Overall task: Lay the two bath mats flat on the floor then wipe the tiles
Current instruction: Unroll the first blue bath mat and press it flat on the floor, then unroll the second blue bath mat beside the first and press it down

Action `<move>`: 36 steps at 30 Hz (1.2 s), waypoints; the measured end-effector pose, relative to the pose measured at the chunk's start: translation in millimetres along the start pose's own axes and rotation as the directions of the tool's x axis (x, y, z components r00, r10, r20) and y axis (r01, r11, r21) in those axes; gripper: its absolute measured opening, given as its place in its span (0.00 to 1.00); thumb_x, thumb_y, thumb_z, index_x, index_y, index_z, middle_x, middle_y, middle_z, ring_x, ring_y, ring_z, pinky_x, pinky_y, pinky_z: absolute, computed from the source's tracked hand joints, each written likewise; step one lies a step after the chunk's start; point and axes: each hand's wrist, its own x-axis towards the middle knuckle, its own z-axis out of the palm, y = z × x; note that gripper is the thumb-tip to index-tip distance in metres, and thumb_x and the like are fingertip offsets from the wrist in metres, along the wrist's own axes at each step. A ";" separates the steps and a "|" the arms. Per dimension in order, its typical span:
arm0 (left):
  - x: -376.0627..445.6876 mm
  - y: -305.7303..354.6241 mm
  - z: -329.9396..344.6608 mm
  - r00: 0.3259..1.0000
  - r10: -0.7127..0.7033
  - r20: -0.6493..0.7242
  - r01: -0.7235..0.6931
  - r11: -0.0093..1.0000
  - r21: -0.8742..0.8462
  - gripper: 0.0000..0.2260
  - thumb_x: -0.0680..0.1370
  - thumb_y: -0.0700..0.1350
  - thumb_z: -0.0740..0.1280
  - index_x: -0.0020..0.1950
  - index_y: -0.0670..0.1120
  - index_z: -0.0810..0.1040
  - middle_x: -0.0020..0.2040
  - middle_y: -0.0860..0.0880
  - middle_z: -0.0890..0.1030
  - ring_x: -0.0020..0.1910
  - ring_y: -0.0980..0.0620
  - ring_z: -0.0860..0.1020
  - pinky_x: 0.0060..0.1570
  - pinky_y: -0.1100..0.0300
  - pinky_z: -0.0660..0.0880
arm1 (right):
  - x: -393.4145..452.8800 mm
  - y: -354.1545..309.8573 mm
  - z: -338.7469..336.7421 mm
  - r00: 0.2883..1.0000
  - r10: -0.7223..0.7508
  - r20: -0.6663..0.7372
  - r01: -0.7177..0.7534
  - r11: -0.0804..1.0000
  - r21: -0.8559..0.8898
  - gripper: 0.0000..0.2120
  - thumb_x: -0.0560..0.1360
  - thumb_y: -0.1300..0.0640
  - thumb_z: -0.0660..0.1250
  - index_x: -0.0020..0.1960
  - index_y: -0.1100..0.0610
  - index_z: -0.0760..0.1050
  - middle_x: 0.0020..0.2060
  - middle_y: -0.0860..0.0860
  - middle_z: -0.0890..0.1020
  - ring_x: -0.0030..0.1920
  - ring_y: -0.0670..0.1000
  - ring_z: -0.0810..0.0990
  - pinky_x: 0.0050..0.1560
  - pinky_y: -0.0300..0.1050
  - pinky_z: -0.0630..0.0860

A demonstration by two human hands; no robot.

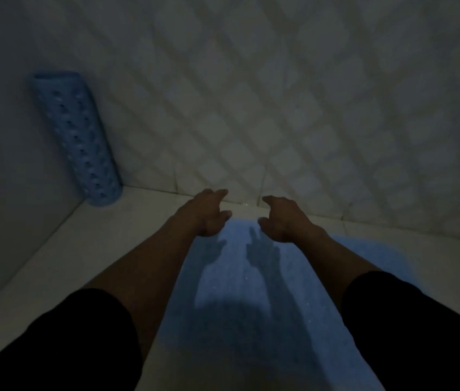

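A blue bath mat [240, 292] lies spread flat on the pale floor below me, its far edge close to the wall. My left hand [209, 214] and my right hand [282, 218] hover side by side above that far edge, fingers loosely spread, holding nothing; their shadows fall on the mat. A second blue bath mat [79, 139], rolled into a tube with rows of holes, stands leaning in the far left corner against the wall.
A tiled wall [307, 94] with a diamond pattern rises straight ahead. A plain wall [3, 165] closes the left side. Pale floor tiles [110, 244] show on both sides of the flat mat. The room is dim.
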 end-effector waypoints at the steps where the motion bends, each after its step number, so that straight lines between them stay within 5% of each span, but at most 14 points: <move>1: -0.3 -9.7 -18.0 1.000 -0.015 -0.010 0.015 1.000 0.014 0.31 0.81 0.56 0.61 0.81 0.47 0.54 0.78 0.40 0.62 0.77 0.41 0.61 0.74 0.48 0.61 | 2.8 -19.1 -8.4 1.000 -0.020 -0.010 0.020 1.000 -0.014 0.33 0.80 0.50 0.64 0.79 0.58 0.55 0.76 0.58 0.63 0.75 0.59 0.62 0.72 0.49 0.63; 9: -33.4 -85.4 -117.5 0.990 -0.060 -0.131 0.058 0.998 -0.014 0.31 0.81 0.56 0.62 0.80 0.46 0.57 0.77 0.43 0.63 0.76 0.44 0.62 0.72 0.53 0.62 | 22.8 -152.1 -39.2 0.982 -0.181 -0.049 0.174 0.977 -0.122 0.32 0.80 0.50 0.63 0.79 0.57 0.55 0.77 0.57 0.63 0.76 0.58 0.61 0.72 0.48 0.61; 16: -96.0 -195.1 -119.3 0.949 -0.271 -0.160 0.254 0.960 -0.118 0.28 0.81 0.52 0.65 0.78 0.44 0.62 0.75 0.43 0.67 0.74 0.44 0.65 0.70 0.58 0.63 | 35.8 -238.7 -19.3 0.957 -0.291 0.016 0.290 0.944 -0.159 0.32 0.81 0.50 0.62 0.80 0.57 0.54 0.75 0.58 0.66 0.75 0.58 0.63 0.71 0.47 0.64; 23: -111.3 -247.6 -114.4 0.915 -0.342 -0.216 0.287 0.925 -0.250 0.30 0.77 0.54 0.70 0.77 0.48 0.66 0.73 0.41 0.70 0.69 0.42 0.72 0.69 0.57 0.69 | 72.0 -290.0 3.3 0.950 -0.304 0.073 0.313 0.932 -0.184 0.35 0.80 0.49 0.63 0.80 0.58 0.51 0.73 0.59 0.69 0.74 0.58 0.63 0.71 0.45 0.62; 28: -102.7 -295.2 -127.9 0.870 -0.396 -0.294 0.317 0.905 -0.282 0.29 0.77 0.50 0.70 0.76 0.46 0.67 0.70 0.41 0.74 0.67 0.42 0.74 0.67 0.57 0.70 | 119.5 -336.4 12.9 0.939 -0.344 0.028 0.345 0.935 -0.080 0.37 0.80 0.49 0.64 0.80 0.58 0.49 0.78 0.58 0.59 0.76 0.58 0.60 0.72 0.44 0.60; 33: -66.3 -328.5 -123.3 0.793 -0.532 -0.298 0.393 0.819 -0.418 0.28 0.77 0.53 0.71 0.74 0.45 0.69 0.60 0.42 0.81 0.63 0.46 0.77 0.62 0.64 0.68 | 172.1 -370.0 27.6 0.934 -0.357 -0.019 0.357 0.926 0.123 0.38 0.79 0.50 0.66 0.79 0.60 0.49 0.76 0.58 0.62 0.74 0.59 0.64 0.68 0.44 0.64; 36: -37.5 -334.6 -124.2 0.788 -0.546 -0.285 0.402 0.807 -0.432 0.30 0.77 0.51 0.70 0.76 0.45 0.66 0.68 0.42 0.76 0.65 0.45 0.75 0.65 0.61 0.68 | 202.7 -375.2 32.9 0.932 -0.362 -0.021 0.359 0.913 0.191 0.38 0.78 0.51 0.67 0.79 0.60 0.50 0.75 0.58 0.64 0.73 0.59 0.65 0.68 0.44 0.64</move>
